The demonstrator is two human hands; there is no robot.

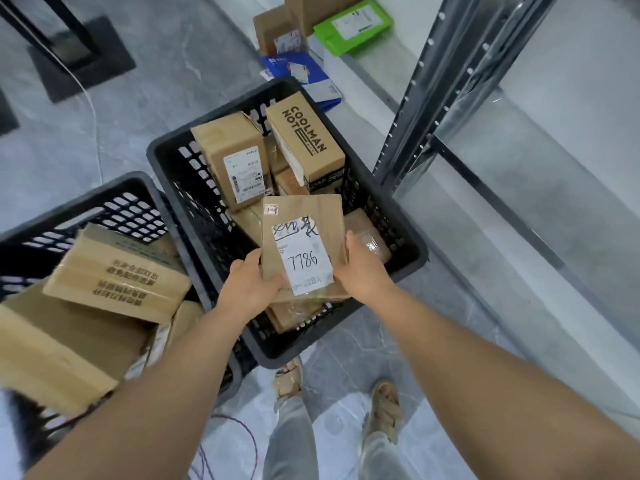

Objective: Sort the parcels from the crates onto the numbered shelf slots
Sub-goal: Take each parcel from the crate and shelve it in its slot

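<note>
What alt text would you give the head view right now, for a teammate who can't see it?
Both hands, left hand and right hand, hold a flat cardboard parcel with "7786" handwritten on its label, above a black crate of boxes. A second crate of boxes sits to the left, and a metal shelf frame stands to the right.

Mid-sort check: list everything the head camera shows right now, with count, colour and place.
Held parcel: 1, brown, white label handwritten 7786, above the right crate.
Crates: 2, black plastic, on the floor; right crate, left crate.
Coolman Note box: 1, brown, far side of the right crate.
Labelled box: 1, brown, beside it in the right crate.
Printed carton: 1, brown, on top in the left crate.
Green parcel: 1, on the floor, far end.
Blue parcel: 1, behind the right crate.
Shelf frame: 1, grey metal, right.
Left hand: grips the parcel's left edge.
Right hand: grips its right edge.
</note>
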